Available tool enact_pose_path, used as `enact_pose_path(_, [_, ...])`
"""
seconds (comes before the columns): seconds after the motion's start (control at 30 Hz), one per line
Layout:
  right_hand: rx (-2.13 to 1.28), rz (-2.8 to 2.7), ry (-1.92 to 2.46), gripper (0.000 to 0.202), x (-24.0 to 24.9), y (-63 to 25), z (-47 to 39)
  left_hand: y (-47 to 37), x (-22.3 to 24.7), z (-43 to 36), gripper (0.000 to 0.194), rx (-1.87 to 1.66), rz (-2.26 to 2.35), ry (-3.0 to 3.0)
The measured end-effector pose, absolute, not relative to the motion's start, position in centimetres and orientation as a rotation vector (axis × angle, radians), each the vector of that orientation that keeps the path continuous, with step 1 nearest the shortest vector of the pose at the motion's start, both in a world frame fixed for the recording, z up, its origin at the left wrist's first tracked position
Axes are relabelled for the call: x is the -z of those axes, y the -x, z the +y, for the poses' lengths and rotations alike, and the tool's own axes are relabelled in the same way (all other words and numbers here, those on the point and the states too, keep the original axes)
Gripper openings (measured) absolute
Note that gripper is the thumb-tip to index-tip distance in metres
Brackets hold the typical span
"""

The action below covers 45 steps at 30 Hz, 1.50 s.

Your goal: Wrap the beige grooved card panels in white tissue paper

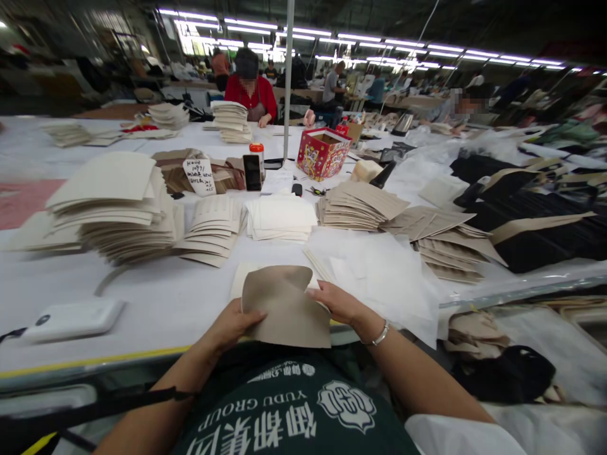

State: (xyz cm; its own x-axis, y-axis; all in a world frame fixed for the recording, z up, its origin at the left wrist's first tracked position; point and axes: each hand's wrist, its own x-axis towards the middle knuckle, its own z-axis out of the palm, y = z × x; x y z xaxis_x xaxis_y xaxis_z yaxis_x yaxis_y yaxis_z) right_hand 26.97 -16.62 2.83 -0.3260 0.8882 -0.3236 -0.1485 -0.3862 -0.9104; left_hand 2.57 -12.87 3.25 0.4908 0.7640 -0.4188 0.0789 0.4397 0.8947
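A beige-brown sheet [287, 309], perhaps fabric or leather, is held up in front of my apron at the table's near edge. Its upper part curls over. My left hand [241, 318] grips its left side, the thumb lying on the face of the sheet. At the right side my right hand [334, 301] is closed on the sheet's edge, with a whitish piece showing by its fingertips. Behind the sheet, partly covered, lies a cream piece [238, 278] on the table. A stack of white sheets [279, 218] stands just beyond.
Stacks of beige pieces stand at left [114, 208] and right [358, 205]. A white device [73, 319] lies at near left. Further back are a phone [251, 172], a red box [322, 155] and a pole [288, 82]. A person in red [256, 95] sits across the table.
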Motion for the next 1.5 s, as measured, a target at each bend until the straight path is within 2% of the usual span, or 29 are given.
enact_pose_path(0.1, [-2.004, -1.049, 1.058, 0.061, -2.3, -27.7, -16.7, -2.7, -2.5, -12.1, 0.033, -0.612, 1.122, -1.015])
enact_pose_path(0.17, [-2.038, -1.092, 1.117, 0.063, -1.9, -28.3, -16.7, -2.7, -2.2, -11.7, 0.032, -0.614, 1.15, -1.003])
enact_pose_path(0.4, [-1.928, -1.081, 1.294, 0.039, -0.6, -29.0, -15.3, -2.5, -2.1, -9.4, 0.038, -0.576, 1.302, -1.21])
enact_pose_path(0.6, [-1.831, -1.191, 1.393, 0.03, 0.0, -28.5, -13.7, -2.2, -1.5, -8.0, 0.044, -0.539, 1.395, -1.582])
enact_pose_path(0.77, [-1.499, -1.634, 1.731, 0.006, 0.0, -28.0, -13.6, -2.1, -0.7, -8.1, 0.043, -0.428, 1.465, -1.791])
enact_pose_path(0.87, [-1.343, -1.802, 1.853, 0.004, -0.1, -28.0, -13.6, -2.2, -0.6, -7.7, 0.042, -0.402, 1.504, -1.826])
enact_pose_path(1.23, [-1.573, -1.524, 1.617, 0.017, -0.1, -28.2, -13.8, -3.1, -1.9, -8.1, 0.05, -0.518, 1.427, -1.527])
enact_pose_path(1.33, [-1.557, -1.389, 1.659, 0.019, 0.6, -27.7, -13.8, -3.2, -1.8, -8.4, 0.054, -0.54, 1.38, -1.476])
enact_pose_path(1.5, [-1.619, -1.153, 1.763, 0.034, 2.2, -27.0, -14.0, -3.1, -2.2, -9.1, 0.054, -0.595, 1.31, -1.438])
